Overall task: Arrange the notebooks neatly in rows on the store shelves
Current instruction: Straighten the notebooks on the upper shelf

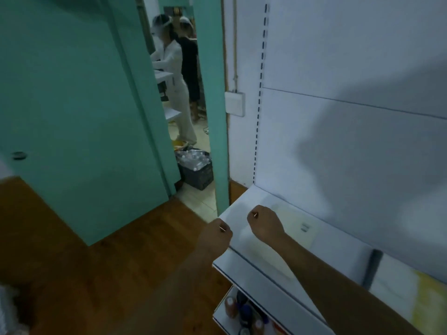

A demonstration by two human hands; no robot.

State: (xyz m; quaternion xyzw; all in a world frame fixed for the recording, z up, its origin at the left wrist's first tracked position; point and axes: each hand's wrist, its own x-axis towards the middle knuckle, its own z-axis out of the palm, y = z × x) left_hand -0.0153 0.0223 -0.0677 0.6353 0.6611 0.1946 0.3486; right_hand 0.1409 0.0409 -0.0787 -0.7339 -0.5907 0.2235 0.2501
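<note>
A pale cream notebook (298, 234) lies flat on the white store shelf (244, 201), near its left end. Further right on the same shelf lies another white notebook (394, 284) with a dark spine, and a yellow cover (433, 301) shows at the frame edge. My right hand (264, 226) is closed in a fist just above the cream notebook's left part. My left hand (219, 232) is also a fist, hovering at the shelf's left front corner. Neither hand visibly holds anything.
Several bottles (242, 310) stand on a lower shelf below. The shelf's white back panel (338, 117) rises behind. To the left are a teal door (84, 117), a wooden floor (96, 274), a black crate (197, 170) in the doorway, and two people (179, 76) beyond.
</note>
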